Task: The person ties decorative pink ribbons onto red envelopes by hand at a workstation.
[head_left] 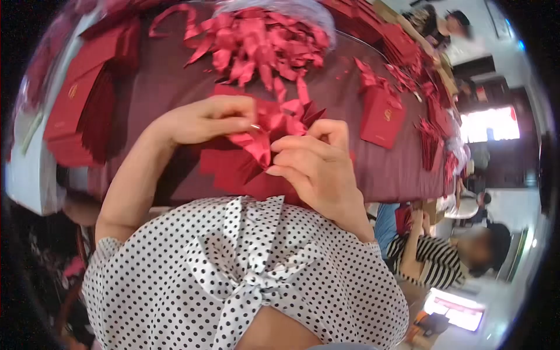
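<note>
In front of my chest is a red paper bag (248, 172), folded partly open, its lower part dark and flat on the table. My left hand (216, 119) is closed, thumb and fingers pinching a shiny red ribbon (251, 143) at the bag's upper edge. From the other side my right hand (315, 160) grips the same ribbon, fingertips bent together over it. Ribbon folds between the two hands hide part of the bag. Just beyond them lies a heap of loose red ribbons (262, 46), spilling from clear plastic.
Stacked red bags (81, 111) stand at the left table edge. A finished-looking red bag (382, 116) with gold print lies to the right, near more ribboned bags (429, 143). A person in a striped shirt (429, 259) sits at the right; another person (440, 29) is farther back.
</note>
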Tool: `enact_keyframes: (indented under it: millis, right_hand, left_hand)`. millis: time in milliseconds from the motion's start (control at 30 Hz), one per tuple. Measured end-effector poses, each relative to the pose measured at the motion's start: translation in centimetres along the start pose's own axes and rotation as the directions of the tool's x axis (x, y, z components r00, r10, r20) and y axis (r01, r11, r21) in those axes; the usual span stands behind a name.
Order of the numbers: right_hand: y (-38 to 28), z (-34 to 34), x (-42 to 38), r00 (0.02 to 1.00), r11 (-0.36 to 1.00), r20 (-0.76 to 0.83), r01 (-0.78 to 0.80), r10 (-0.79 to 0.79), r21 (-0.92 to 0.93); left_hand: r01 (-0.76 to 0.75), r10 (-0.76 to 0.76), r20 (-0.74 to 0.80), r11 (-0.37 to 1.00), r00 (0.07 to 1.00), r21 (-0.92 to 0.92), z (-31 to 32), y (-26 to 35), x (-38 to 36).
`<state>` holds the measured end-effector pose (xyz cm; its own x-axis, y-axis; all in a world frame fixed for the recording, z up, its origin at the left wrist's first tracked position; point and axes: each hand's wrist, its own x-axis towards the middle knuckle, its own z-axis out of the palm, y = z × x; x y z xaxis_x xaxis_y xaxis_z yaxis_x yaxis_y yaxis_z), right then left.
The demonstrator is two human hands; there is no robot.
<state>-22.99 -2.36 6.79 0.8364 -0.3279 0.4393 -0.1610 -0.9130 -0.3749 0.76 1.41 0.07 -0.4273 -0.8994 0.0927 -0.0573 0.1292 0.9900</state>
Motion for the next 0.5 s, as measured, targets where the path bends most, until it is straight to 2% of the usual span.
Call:
enact_keyframes:
  millis: [67,100,200,233,267,300,333,367,400,433,467,500]
  right_hand:
    - [0.2,-0.5,-0.5,1.0,0.999,-0.008,-0.019,0.018,-0.049]
    - [0.4,-0.5,-0.9,1.0,0.999,-0.023,-0.013,0.012,-0.033]
    - [0.5,-0.2,-1.0,0.998,1.0,-0.06,-0.013,0.011,-0.021]
    - [0.5,0.1,-1.1,0.997,0.998,-0.061,-0.048,0.05,0.034]
    - [0.5,0.1,-1.1,0.995,0.992,-0.057,-0.081,0.087,0.092]
    - [0.8,-0.1,-0.9,0.992,0.995,-0.115,-0.041,0.052,0.093]
    - [1.4,-0.4,-0.8,0.985,0.997,-0.173,-0.009,0.023,0.078]
    - [1.9,-0.7,-1.0,0.974,0.998,-0.228,0.022,-0.007,0.062]
    - [1.9,-2.6,-0.9,0.972,0.994,-0.211,-0.097,0.105,0.048]
    - [2.3,-4.2,-0.7,0.942,0.981,-0.317,-0.154,0.11,-0.119]
    - [3.7,-5.2,-1.0,0.86,0.978,-0.503,-0.168,0.084,-0.125]
    - [5.1,-6.7,-1.4,0.803,0.926,-0.586,-0.298,0.11,-0.234]
  left_hand:
    - [0.0,0.016,-0.092,0.985,0.996,0.174,-1.4,0.3,-0.8]
    - [-0.024,0.084,-0.215,0.963,0.973,0.269,-2.0,-0.3,-1.3]
    - [0.056,-0.059,-0.367,0.998,0.928,-0.019,-2.7,-0.1,-2.3]
    - [0.055,-0.054,-0.353,0.998,0.934,-0.008,-2.3,0.1,-2.2]
    - [-0.003,-0.049,-0.403,0.992,0.914,-0.128,-1.7,0.3,-2.0]
    - [-0.067,-0.054,-0.454,0.967,0.89,-0.246,-1.4,0.3,-1.8]
    - [-0.196,0.2,-0.447,0.979,0.872,0.055,-2.1,-0.3,-1.1]
    - [-0.211,0.146,-0.561,0.976,0.815,-0.053,-1.6,-0.1,-0.8]
    - [-0.235,0.073,-0.661,0.959,0.747,-0.158,-0.6,0.6,-0.2]
    - [-0.273,0.065,-0.685,0.941,0.726,-0.2,-0.2,1.1,0.5]
    - [-0.266,0.053,-0.69,0.942,0.722,-0.206,-0.6,0.3,0.7]
    - [-0.168,-0.02,-0.68,0.963,0.733,-0.209,-0.9,-1.0,0.8]
